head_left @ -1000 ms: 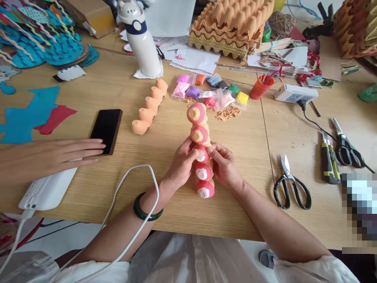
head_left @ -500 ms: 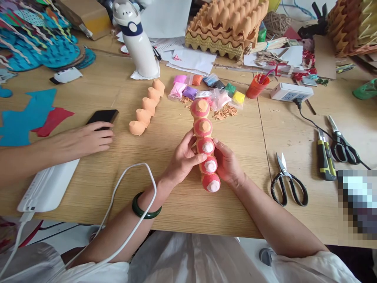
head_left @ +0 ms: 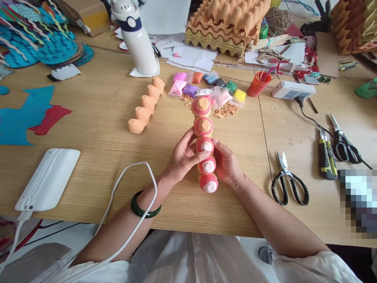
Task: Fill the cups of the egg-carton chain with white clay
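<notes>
A strip of egg-carton cups (head_left: pixel 204 125) stands lengthwise between my hands, its cups ringed in red and pink, with white tips on the three nearest ones. My left hand (head_left: pixel 186 157) grips its left side, thumb across the front, a dark green bangle on the wrist. On the other side my right hand (head_left: pixel 228 163) holds it with the thumb at the edge; its other fingers are partly hidden. Behind the strip are small bags of coloured clay (head_left: pixel 190 91) and orange shavings (head_left: pixel 226 111). An unpainted orange strip (head_left: pixel 148 103) lies to the left.
A white power bank (head_left: pixel 48 179) with a cable looping over my left forearm lies left. Scissors (head_left: pixel 285 173), a cutter (head_left: pixel 326 157) and a power strip (head_left: pixel 293 90) are right. A white bottle (head_left: pixel 138 43), red cup (head_left: pixel 258 84) and egg trays (head_left: pixel 226 27) stand behind.
Another person's hand at the left has gone out of view, along with the black phone under it. The held strip has tilted slightly, its near end shifting left.
</notes>
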Demonstrator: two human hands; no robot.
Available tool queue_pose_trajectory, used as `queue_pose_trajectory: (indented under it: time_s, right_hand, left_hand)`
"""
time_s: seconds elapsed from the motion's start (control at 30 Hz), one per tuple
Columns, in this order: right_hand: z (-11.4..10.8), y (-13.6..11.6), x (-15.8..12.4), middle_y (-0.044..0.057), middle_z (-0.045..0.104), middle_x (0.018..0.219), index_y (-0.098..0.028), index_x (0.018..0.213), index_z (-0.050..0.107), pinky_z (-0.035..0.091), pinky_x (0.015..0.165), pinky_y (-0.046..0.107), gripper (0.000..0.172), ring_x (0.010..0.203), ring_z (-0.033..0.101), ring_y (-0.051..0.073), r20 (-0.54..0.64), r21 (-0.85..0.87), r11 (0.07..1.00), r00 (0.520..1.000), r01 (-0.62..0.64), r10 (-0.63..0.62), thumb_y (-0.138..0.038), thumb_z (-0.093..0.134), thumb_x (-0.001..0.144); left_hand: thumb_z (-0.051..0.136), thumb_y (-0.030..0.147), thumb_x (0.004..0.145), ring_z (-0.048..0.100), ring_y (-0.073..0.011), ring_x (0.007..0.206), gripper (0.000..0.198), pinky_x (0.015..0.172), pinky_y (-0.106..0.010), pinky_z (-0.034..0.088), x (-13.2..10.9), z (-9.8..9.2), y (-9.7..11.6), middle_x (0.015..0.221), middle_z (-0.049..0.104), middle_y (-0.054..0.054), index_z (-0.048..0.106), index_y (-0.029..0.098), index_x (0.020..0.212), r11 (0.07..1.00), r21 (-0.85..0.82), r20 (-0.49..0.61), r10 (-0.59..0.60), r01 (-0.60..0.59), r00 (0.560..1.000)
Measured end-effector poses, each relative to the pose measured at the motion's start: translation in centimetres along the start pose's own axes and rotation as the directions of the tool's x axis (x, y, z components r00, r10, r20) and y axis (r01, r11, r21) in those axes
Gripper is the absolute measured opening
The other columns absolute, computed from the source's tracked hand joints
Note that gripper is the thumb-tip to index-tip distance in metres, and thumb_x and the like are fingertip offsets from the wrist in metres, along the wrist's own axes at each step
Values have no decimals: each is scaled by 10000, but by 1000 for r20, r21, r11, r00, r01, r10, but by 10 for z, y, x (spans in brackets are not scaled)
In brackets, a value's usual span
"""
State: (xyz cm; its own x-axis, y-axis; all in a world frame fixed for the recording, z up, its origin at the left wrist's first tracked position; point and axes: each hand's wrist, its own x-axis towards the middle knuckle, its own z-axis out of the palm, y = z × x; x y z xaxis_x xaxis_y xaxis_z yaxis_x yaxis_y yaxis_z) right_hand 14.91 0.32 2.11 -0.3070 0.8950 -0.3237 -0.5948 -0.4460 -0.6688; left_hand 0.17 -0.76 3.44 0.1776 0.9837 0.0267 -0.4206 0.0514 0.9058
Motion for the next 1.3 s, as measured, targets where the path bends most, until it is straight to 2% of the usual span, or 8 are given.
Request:
queue_pose_trajectory:
  time_s: [0.17, 0.4, 0.73, 0.97, 1.17, 1.3]
  right_hand:
    - [1, 0, -1, -7, 707, 775, -237, 787, 722, 505, 717, 340, 339, 707, 594, 172, -25, -21, 998, 998, 51, -52, -507, 927, 789]
    - [5, -4, -4, -16, 664, 709, -224, 711, 705, 441, 620, 291, 412, 638, 525, 134, -37, -64, 993, 994, 101, -104, -528, 984, 721]
    - [10, -5, -8, -25, 611, 704, -216, 692, 628, 412, 628, 297, 464, 636, 485, 127, -11, -103, 984, 989, 144, -146, -535, 958, 759]
    - [10, -5, -9, -26, 599, 712, -226, 700, 624, 410, 632, 302, 461, 639, 467, 132, -8, -126, 981, 989, 147, -149, -545, 949, 768]
    - [12, -5, -10, -32, 604, 693, -215, 689, 656, 400, 626, 280, 436, 633, 471, 118, -20, -97, 985, 989, 145, -148, -516, 965, 752]
    - [14, -6, -11, -40, 582, 678, -220, 691, 659, 393, 624, 283, 431, 621, 446, 115, 10, -121, 982, 990, 144, -144, -516, 969, 743]
  left_hand:
    - [903, 287, 846, 659, -277, 1347, 544, 1085, -370, 584, 0, 1, 1, 1382, 701, -59, 706, 283, 1353, 1000, -7, -27, -4, 4, 1000]
    - [919, 303, 848, 707, -190, 1188, 528, 1060, -352, 586, 0, -2, -3, 1280, 738, -6, 695, 323, 1325, 998, -41, 4, 42, -42, 999]
    - [921, 306, 825, 718, -207, 1170, 524, 1006, -345, 603, -1, 0, 0, 1305, 743, -28, 682, 297, 1291, 998, -17, -21, 67, -67, 998]
    - [909, 268, 837, 724, -173, 1116, 486, 979, -305, 592, -2, -1, 0, 1265, 745, -5, 700, 298, 1275, 997, -39, -26, 72, -73, 997]
    - [921, 318, 794, 708, -212, 1110, 511, 991, -372, 594, 2, -2, -1, 1212, 752, -21, 685, 273, 1245, 999, -35, -39, 24, -25, 999]
    - [885, 326, 807, 668, -172, 990, 394, 888, -328, 577, 3, -2, 3, 1083, 722, 13, 715, 281, 1159, 996, -90, -45, -27, 23, 999]
